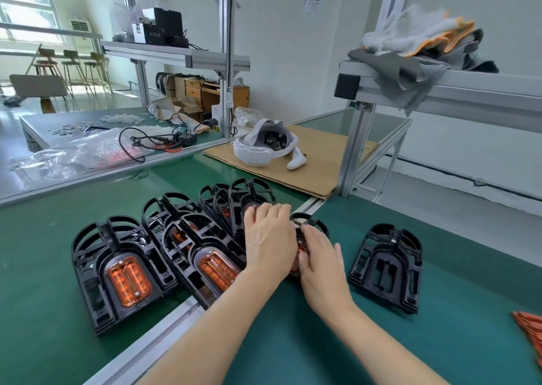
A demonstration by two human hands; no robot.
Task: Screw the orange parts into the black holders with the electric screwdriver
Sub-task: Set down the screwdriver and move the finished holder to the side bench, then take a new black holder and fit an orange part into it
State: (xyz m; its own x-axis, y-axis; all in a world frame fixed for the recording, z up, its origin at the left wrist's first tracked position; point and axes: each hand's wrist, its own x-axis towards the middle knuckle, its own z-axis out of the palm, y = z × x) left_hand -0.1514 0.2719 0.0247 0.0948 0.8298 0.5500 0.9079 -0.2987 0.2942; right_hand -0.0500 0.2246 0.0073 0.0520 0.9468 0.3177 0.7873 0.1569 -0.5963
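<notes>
— While both hands sit on one holder [308,223], what are they doing?
— Left hand [268,246] lies flat over it, fingers fairly straight. Right hand [318,263] rests on its near side; whether it grips, I cannot tell. An orange part [300,251] shows between them.
— Others?
— Filled holders [123,270] overlap left of the left hand. An empty holder [387,267] lies right of the right hand. Loose orange parts [531,329] sit far right.

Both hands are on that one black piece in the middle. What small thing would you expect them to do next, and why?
Probably seat the orange part flat in the black holder beneath both hands: left hand and right hand rest on it, and no screwdriver is in view yet.
</notes>
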